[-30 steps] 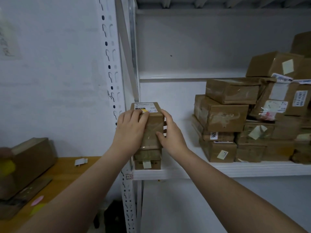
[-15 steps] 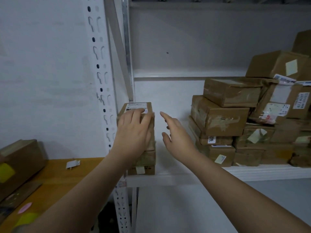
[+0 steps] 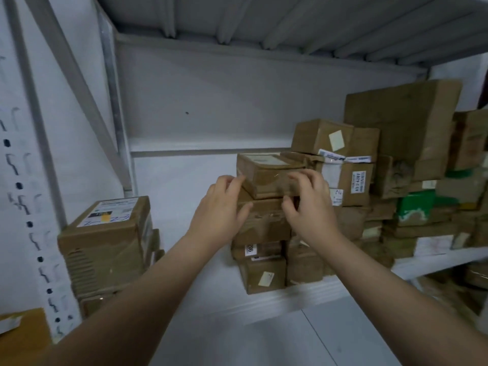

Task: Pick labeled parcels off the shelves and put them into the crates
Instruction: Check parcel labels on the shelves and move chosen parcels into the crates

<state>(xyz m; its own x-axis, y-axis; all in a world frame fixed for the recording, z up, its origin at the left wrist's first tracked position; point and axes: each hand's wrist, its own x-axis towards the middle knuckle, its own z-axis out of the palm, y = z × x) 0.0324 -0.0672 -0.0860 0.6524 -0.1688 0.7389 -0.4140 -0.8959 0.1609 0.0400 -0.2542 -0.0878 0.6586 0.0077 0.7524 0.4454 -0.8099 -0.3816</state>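
A brown taped parcel [image 3: 266, 178] lies on top of a short stack of parcels in the middle of the white shelf [image 3: 264, 299]. My left hand [image 3: 221, 210] touches its left end with spread fingers, thumb lower against the parcel beneath. My right hand [image 3: 309, 204] is at its right front, fingers loosely bent against the front face. Neither hand has closed round it. A labeled parcel [image 3: 111, 228] sits atop another stack at the shelf's left end, apart from both hands.
A tall pile of brown parcels [image 3: 396, 159], one with green wrapping [image 3: 414, 207], fills the shelf's right side. The perforated upright post [image 3: 34, 220] stands at the left. A wooden table corner [image 3: 23, 328] shows at bottom left. The upper shelf's underside hangs close overhead.
Both hands let go of the labeled parcel at the shelf's left end and moved right to the top parcel of the middle stack. The view shifted right and closer.
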